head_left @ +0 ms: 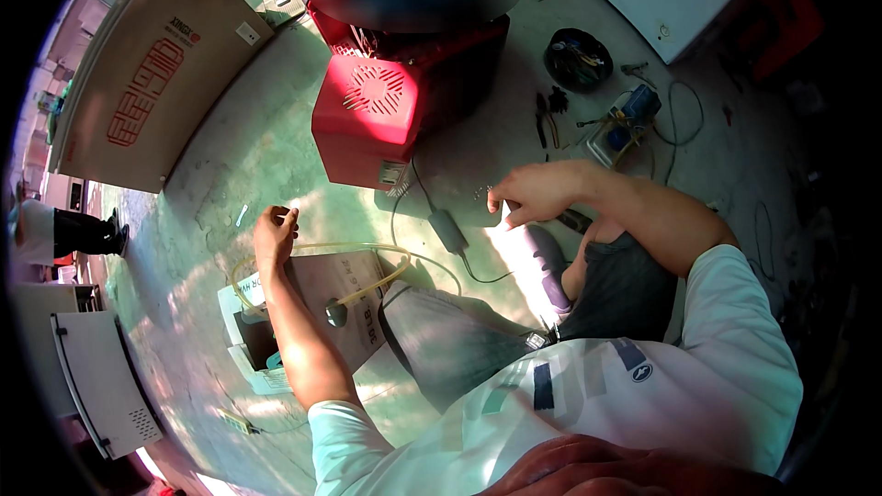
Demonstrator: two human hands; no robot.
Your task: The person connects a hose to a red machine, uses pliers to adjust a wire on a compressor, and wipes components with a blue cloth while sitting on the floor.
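Note:
My left hand [276, 231] is raised above the floor beside an opened cardboard box [326, 280]. Its fingers are curled together at the tips, and whatever they hold is too small to make out. A clear yellowish hose [404, 253] loops over the box behind my left wrist. My right hand [542, 193] reaches down over the floor near my shoe, thumb and forefinger apart with nothing visible between them. Close to its fingertips lies a scatter of small metal pieces [482, 192], perhaps screws. A red machine housing with a vented panel [372, 101] stands ahead of both hands.
A black power adapter [447, 231] with its cable lies between my hands. Pliers-like tools [547, 119], a black bowl of tools [578, 60] and a blue device [634, 110] sit at the far right. A large carton [156, 73] stands far left; a person [87, 231] is beyond.

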